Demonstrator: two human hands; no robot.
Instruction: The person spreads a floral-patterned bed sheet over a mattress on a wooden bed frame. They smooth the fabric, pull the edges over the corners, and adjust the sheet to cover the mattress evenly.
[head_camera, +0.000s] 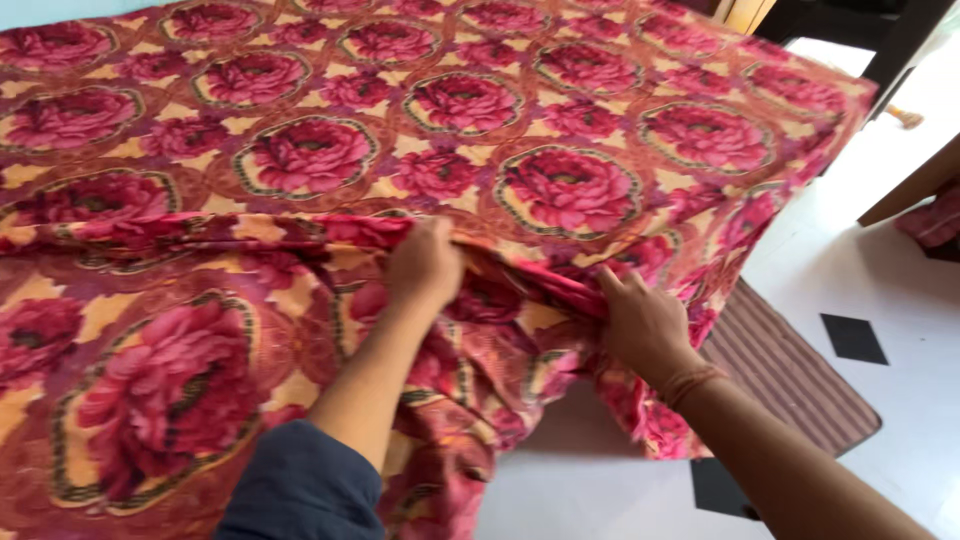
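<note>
A large bedsheet (470, 110) with pink roses on a yellow and maroon pattern covers a bed and fills most of the view. Its near part hangs over the bed's edge in bunched folds. My left hand (425, 265) grips a raised fold of the sheet along the bed's edge, fingers closed around the cloth. My right hand (645, 325) pinches the same fold a little to the right, near the hanging corner. A dark blue sleeve (300, 485) covers my left upper arm, and a thread band sits on my right wrist.
A striped brown mat (800, 375) lies on the white tiled floor (890, 250) to the right of the bed. Black diamond floor tiles (853, 338) dot the floor. Dark furniture legs (880, 40) stand at the top right, and a wooden edge (915, 185) juts in from the right.
</note>
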